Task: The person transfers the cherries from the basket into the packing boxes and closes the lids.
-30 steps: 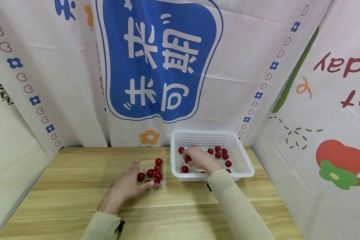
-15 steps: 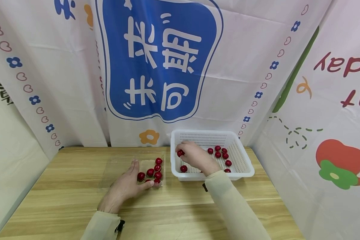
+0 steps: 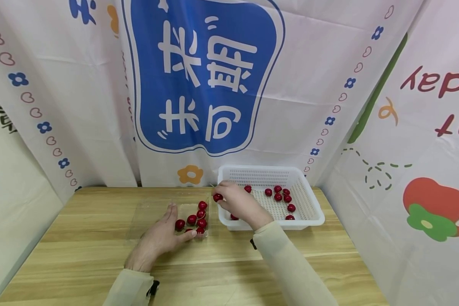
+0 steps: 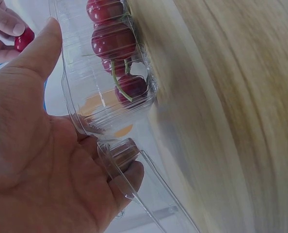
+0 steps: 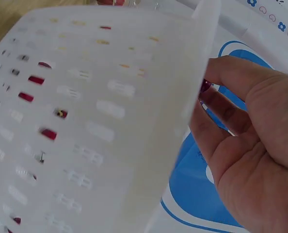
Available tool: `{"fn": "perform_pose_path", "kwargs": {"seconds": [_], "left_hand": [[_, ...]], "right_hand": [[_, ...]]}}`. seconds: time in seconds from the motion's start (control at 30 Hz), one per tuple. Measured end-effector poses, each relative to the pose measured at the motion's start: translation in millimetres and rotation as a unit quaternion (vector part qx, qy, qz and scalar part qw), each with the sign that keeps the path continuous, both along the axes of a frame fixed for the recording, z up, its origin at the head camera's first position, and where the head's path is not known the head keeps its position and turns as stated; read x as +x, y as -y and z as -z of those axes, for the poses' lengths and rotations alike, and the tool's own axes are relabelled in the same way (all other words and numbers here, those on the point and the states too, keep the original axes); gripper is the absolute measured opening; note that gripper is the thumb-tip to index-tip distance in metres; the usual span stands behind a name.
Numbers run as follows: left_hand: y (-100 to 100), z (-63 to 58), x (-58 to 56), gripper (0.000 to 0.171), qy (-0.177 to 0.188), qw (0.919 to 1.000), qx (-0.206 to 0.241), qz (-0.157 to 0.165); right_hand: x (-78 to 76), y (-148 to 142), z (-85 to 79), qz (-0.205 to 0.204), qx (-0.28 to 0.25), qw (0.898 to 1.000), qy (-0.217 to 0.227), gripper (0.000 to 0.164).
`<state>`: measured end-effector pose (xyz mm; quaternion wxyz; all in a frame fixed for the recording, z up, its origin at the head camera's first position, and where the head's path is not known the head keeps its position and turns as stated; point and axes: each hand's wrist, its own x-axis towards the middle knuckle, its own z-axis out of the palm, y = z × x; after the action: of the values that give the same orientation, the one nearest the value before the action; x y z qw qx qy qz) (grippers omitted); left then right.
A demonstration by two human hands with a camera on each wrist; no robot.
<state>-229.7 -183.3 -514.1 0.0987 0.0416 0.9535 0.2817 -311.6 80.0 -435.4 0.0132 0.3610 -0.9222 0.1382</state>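
My right hand (image 3: pixel 237 203) pinches a red cherry (image 3: pixel 217 197) with its stem pointing up, over the left rim of the white perforated basket (image 3: pixel 306 223). In the right wrist view, the basket's wall (image 5: pixel 139 107) hides part of that cherry (image 5: pixel 205 86). My left hand (image 3: pixel 160 234) lies against a clear plastic clamshell box (image 3: pixel 186 208), thumb stretched along its near side and fingers by the hinge. Several cherries (image 3: pixel 201 214) fill the box's right part. The left wrist view shows stemmed cherries (image 4: pixel 113 41) through the clear wall. More cherries (image 3: pixel 278 197) lie scattered in the basket.
The box's clear lid (image 3: pixel 147 214) lies folded out to the left on the wooden table (image 3: pixel 214 272). A printed white curtain (image 3: pixel 290 85) hangs right behind the table's back edge, and more cloth (image 3: pixel 398 212) encloses the right side.
My right hand has lifted a cherry from inside the basket and carried it left across the rim, toward the clear box. My left hand stays in place.
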Motion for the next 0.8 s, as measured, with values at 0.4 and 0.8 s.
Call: {"fn": "perform_pose_path", "kwargs": {"seconds": [0.4, 0.8], "left_hand": [[0, 0.7, -0.8, 0.135, 0.001, 1.0000, -0.003, 0.003], [1, -0.6, -0.5, 0.135, 0.006, 1.0000, -0.003, 0.004]], "right_hand": [[9.5, 23, 11.8, -0.021, 0.008, 1.000, 0.010, 0.028], [16.9, 45, 20.5, -0.044, 0.057, 0.997, -0.007, 0.030]]}}
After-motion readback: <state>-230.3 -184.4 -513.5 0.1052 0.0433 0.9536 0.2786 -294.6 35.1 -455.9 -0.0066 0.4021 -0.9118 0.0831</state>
